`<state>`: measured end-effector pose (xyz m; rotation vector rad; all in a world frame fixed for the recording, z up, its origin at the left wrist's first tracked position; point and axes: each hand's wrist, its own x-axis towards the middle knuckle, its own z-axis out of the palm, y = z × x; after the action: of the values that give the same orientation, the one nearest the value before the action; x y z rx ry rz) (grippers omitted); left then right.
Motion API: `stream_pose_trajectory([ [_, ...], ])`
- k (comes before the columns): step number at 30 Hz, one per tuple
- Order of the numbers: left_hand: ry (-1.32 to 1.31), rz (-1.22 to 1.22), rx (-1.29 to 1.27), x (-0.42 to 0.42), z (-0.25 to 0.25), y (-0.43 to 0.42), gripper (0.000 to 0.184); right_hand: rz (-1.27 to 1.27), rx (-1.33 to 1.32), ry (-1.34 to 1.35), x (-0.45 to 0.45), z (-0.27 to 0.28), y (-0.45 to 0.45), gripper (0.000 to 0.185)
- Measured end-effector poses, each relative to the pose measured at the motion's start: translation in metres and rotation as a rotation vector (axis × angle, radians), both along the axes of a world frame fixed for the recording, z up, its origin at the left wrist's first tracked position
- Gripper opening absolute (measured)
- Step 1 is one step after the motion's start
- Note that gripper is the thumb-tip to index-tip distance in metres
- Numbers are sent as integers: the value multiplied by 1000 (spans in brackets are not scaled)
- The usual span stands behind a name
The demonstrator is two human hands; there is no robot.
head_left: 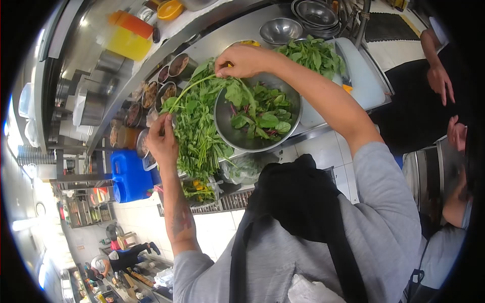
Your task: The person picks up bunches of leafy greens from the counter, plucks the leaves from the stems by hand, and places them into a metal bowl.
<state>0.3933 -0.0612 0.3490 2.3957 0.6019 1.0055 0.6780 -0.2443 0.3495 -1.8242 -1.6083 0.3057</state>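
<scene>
Evidently, sorting or trimming of greens is in hand. At far left, a blue jug (130,174) stands below the counter's row of metal containers. Next, the left hand (162,140) is raised at the edge of the greens, its thumb and fingers drawn nearly together at the lower end of a long green stem (196,88); whether they grip it or only touch it cannot be told. The stem slants over a heap of loose greens (199,136). At its upper end, the right hand (245,60) is closed in a pinch on it, with leaves hanging toward the metal bowl (298,116). That bowl, just right of the heap, contains picked leaves (268,120). Further right, another leafy bunch (313,56) lies by a pale cutting board (361,76). In the inspector's judgement, the next move calls for steady tension between both pinches, without bruising the leaves.
</scene>
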Motion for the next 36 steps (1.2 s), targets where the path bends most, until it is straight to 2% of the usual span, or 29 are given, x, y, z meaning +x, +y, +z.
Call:
stream_pose_trajectory([
  [3,91,35,-21,2,-3,-14,19,-105,126,-92,-12,-20,-1,19],
  [5,143,-74,161,11,-12,-39,18,-393,120,-537,-28,-38,7,16],
  [6,122,-125,265,19,-15,-57,18,-464,142,-514,-32,-47,10,16],
  [7,119,-143,258,28,-20,-68,18,-479,129,-518,-28,-57,15,16],
  [9,156,-106,380,42,-28,-85,15,-698,-29,-292,3,-73,24,15],
  [12,123,-49,313,27,-5,-92,14,-1063,-58,95,74,-70,-42,30],
  [14,61,-28,158,10,-3,-80,16,-1155,-17,76,127,-91,-76,42],
  [15,51,-20,50,3,-5,-73,18,-1157,-32,67,150,-100,-88,42],
  [17,131,18,38,-5,2,-72,21,-1101,-221,-30,172,-114,-110,46],
  [18,94,0,-35,-4,4,-70,22,-1107,-228,-30,175,-118,-118,46],
  [20,-11,-44,-169,1,1,-61,24,-1248,-67,-22,179,-91,-123,45],
  [21,-4,-35,-169,-1,-4,-59,24,-1239,-72,-16,171,-84,-120,45],
  [23,-11,-70,-209,-1,-7,-53,25,-998,317,-181,128,-53,-113,30],
  [25,24,-34,-220,1,-3,-60,25,-710,409,-34,68,-11,-106,22],
  [26,-4,-49,-212,1,-4,-60,25,-699,423,-23,50,-7,-98,22],
  [28,-82,-78,-166,3,-11,-56,24,-328,382,-72,23,2,-81,30],
  [32,-65,-63,-280,-1,-5,-61,25,-231,271,-215,-16,11,-58,21],
  [36,-53,-28,-269,-7,-8,-59,25,-147,346,-330,-25,3,-34,19],
])
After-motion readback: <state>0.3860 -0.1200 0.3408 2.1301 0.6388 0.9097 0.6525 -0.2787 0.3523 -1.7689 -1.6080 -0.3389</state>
